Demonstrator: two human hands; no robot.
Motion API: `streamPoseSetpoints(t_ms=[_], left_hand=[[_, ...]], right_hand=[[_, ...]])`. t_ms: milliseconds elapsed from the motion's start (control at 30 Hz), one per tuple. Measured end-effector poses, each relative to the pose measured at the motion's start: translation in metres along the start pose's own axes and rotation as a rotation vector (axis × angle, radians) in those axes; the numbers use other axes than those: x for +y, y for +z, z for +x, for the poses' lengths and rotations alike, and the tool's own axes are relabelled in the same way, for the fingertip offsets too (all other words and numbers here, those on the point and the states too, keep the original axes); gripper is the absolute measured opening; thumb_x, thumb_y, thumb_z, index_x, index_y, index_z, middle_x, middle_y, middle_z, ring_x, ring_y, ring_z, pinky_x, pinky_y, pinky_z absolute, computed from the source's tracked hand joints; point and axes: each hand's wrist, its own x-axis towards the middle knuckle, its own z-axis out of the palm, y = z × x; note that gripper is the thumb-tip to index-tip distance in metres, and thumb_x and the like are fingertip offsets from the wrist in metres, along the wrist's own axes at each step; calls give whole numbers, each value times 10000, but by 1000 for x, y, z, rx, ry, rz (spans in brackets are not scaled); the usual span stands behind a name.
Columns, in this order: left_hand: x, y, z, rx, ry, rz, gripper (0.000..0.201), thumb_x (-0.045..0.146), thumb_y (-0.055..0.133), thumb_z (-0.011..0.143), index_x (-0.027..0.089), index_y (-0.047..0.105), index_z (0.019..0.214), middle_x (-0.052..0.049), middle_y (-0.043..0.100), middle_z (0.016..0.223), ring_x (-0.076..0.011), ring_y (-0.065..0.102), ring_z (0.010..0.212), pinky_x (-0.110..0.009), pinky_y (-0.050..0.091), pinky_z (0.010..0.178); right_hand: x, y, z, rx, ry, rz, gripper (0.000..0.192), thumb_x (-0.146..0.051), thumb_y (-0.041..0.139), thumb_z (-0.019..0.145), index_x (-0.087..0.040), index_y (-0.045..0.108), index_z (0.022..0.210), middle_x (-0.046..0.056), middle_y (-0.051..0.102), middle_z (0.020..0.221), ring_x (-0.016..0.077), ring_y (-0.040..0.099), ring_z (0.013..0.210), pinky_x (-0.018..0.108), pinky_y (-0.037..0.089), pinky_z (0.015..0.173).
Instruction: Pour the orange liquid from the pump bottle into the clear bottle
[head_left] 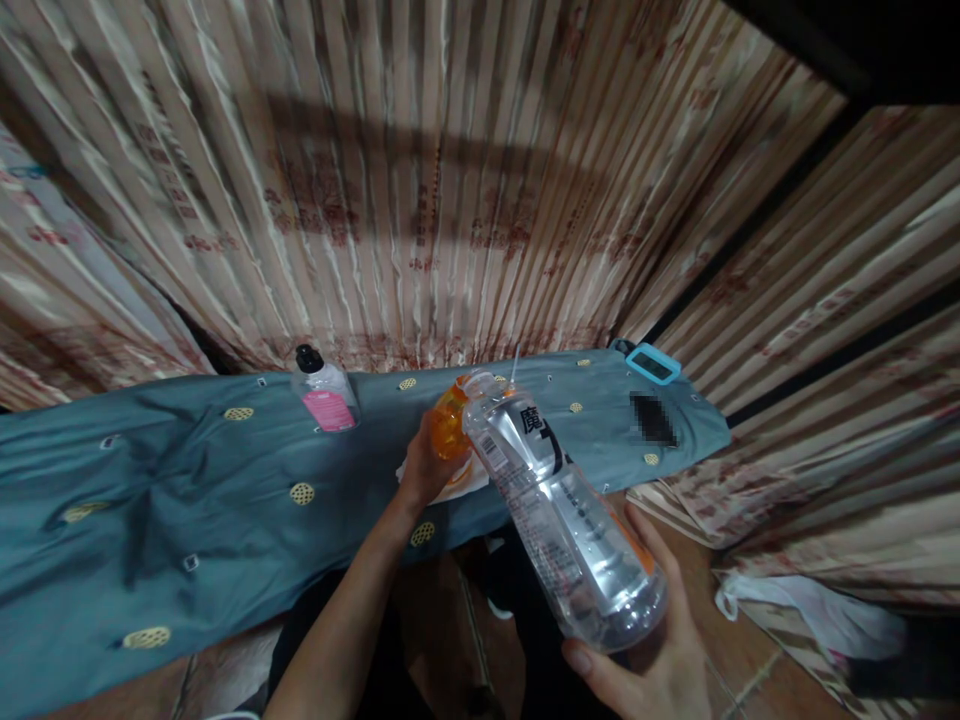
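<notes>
Right hand (660, 650) is wrapped around the base of a big clear bottle (559, 500), tilted so its long axis runs up and away, mouth meeting the small orange bottle (452, 425). Left hand (421, 470) grips that one over the teal-covered counter (187, 490).

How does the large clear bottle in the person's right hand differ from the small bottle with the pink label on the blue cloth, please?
The large clear bottle is tilted, its open neck toward the orange container; the small bottle stands upright. The large one is held in the right hand; the small one stands untouched on the blue cloth. The large bottle has no cap on; the small one wears a black cap. Both are clear plastic with labels.
</notes>
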Motion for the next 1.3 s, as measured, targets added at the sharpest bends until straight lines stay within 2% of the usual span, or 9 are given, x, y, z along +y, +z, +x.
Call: streamPoseSetpoints(t_ms=[167, 367, 533, 700, 833, 1000, 1100, 1300], left_hand=[[-1, 0, 0, -30, 9, -2, 643, 292, 832, 598, 220, 546, 1169, -43, 712, 1052, -250, 714, 941, -395, 589, 839], [-1, 0, 0, -21, 24, 1, 590, 283, 828, 600, 222, 560, 1122, -21, 710, 993, -227, 711, 879, -375, 589, 793], [3, 0, 1, -9, 4, 15, 639, 280, 841, 577, 223, 554, 1145, -42, 719, 1051, -260, 721, 933, -411, 604, 829], [5, 0, 0, -35, -18, -16, 647, 302, 833, 595, 217, 538, 1165, -39, 721, 1047, -245, 722, 926, -399, 599, 839], [2, -1, 0, -31, -9, 3, 638, 305, 831, 600, 230, 539, 1162, -29, 716, 1033, -246, 717, 920, -399, 590, 835], [-2, 0, 0, -22, -11, -13, 631, 296, 834, 600, 237, 541, 1156, -28, 715, 1050, -251, 715, 943, -406, 586, 856], [-2, 0, 0, -27, 2, -12, 633, 280, 829, 603, 237, 539, 1164, -33, 713, 1068, -252, 711, 962, -400, 584, 859], [1, 0, 0, -21, -37, -10, 639, 290, 838, 573, 222, 552, 1139, -33, 713, 1049, -255, 709, 934, -392, 574, 836]], right_hand=[[2, -1, 0, -7, -13, 23, 1170, -582, 854, 585, -169, 321, 1541, 187, 410, 1573, 361, 606, 1266, 401, 519, 990], [-2, -1, 0, -3, 9, 24, 1188, -628, 853, 565, -172, 334, 1531, 173, 537, 1463, 344, 626, 1243, 389, 514, 993], [-7, 0, 0, 5, 29, 23, 1249, -672, 862, 512, -176, 337, 1532, 161, 558, 1442, 357, 616, 1256, 386, 520, 990], [-4, 0, 0, 5, 65, 55, 1255, -674, 867, 501, -197, 332, 1531, 154, 583, 1409, 378, 601, 1272, 429, 516, 1004], [2, -1, -1, 16, 51, 42, 1158, -659, 873, 497, -177, 429, 1452, 175, 499, 1493, 384, 576, 1291, 412, 510, 993], [1, 0, 0, 3, 53, 83, 962, -619, 890, 504, -216, 525, 1297, 85, 706, 1198, 306, 692, 1112, 343, 538, 932], [0, 1, 0, -8, 55, 124, 948, -617, 891, 511, -230, 517, 1292, 72, 713, 1179, 287, 709, 1068, 322, 552, 890], [1, 3, 0, 17, 65, 65, 999, -660, 882, 468, -231, 511, 1290, 73, 693, 1212, 289, 698, 1095, 316, 536, 918]])
